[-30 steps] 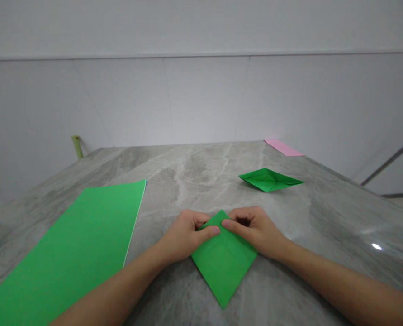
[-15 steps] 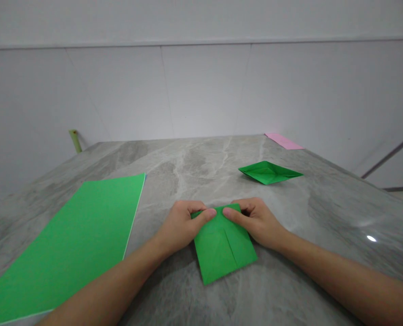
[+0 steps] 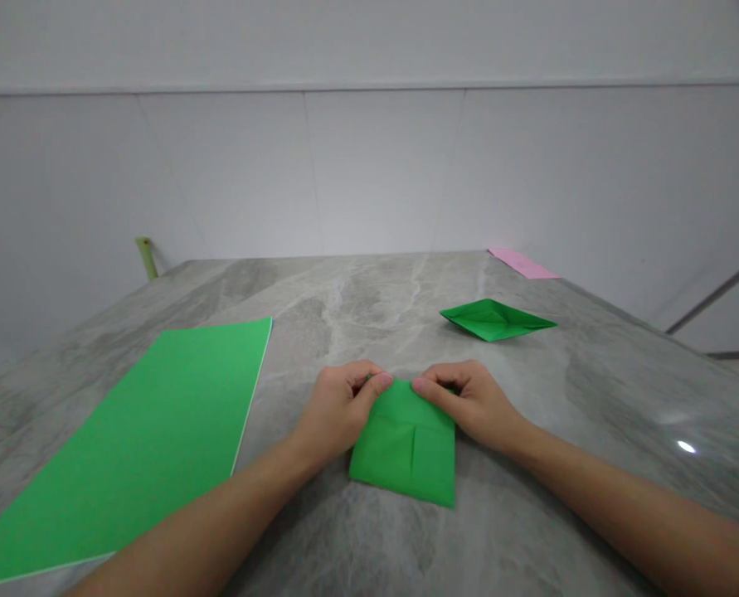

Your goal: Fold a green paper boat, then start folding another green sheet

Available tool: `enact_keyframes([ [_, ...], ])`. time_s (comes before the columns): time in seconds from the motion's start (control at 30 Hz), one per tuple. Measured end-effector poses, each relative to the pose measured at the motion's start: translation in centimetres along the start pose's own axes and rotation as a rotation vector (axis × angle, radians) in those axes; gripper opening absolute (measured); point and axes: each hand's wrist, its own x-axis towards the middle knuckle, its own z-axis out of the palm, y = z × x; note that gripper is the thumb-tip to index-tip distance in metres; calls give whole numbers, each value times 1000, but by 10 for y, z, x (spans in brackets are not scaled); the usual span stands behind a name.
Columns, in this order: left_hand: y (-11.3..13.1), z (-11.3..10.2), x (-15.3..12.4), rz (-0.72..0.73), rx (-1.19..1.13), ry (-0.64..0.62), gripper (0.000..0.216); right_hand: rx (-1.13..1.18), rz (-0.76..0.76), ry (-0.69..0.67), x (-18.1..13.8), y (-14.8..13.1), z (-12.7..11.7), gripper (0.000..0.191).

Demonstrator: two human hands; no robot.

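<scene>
A folded green paper [image 3: 400, 456], roughly square with a short slit-like crease down its middle, is between my hands near the front of the table. My left hand [image 3: 347, 406] pinches its top left corner between thumb and fingers. At the top right, my right hand [image 3: 469, 402] grips it the same way, with the thumb on the upper face. The fingers behind the paper are partly hidden. Beyond my right hand lies a green paper boat [image 3: 497, 321] with pointed ends.
A stack of large green paper sheets [image 3: 151, 431] lies on the left, partly under my left forearm. A pink paper [image 3: 523, 264] rests at the far right edge of the grey marbled table [image 3: 357, 307]. White wall panels stand behind, with a light green post [image 3: 147, 258] beyond the far left edge.
The folded paper has turned in my hands, its lower edge now sloping down to the right. A horizontal crease shows across it. Both hands keep their pinch near the top edge.
</scene>
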Motion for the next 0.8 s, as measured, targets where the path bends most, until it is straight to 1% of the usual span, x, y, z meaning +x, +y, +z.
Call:
enact_keyframes([
  [0.1,0,0,1,2,46,91,35,-100,-46,-29,0,-3,2,48],
  [0.17,-3,0,3,-43,16,104,40,-164,-73,-12,-1,-4,3,48],
  [0.2,-4,1,5,-72,-14,82,42,-187,-81,1,-1,-4,3,47],
  [0.27,-8,2,7,-116,-80,-3,45,-212,-78,20,-1,-3,2,45],
  [0.33,-11,3,8,-121,-106,-64,45,-217,-59,30,-2,-1,0,43],
  [0.4,-12,4,7,-81,-61,-51,44,-204,-47,23,-2,0,-1,43],
  [0.47,-11,3,4,-10,39,-20,43,-172,-42,-4,-3,1,-2,44],
  [0.5,-11,3,3,29,87,-33,40,-155,-40,-20,-3,1,-2,44],
  [0.6,-7,1,1,113,144,-145,29,-128,-32,-40,-4,0,-1,43],
  [0.67,-5,0,1,128,124,-187,26,-113,-20,-50,-3,0,0,40],
  [0.73,-5,0,2,125,106,-195,27,-102,-12,-83,-3,-1,0,37],
  [0.8,-6,0,3,72,84,-204,26,-123,-34,-108,-3,-1,1,34],
])
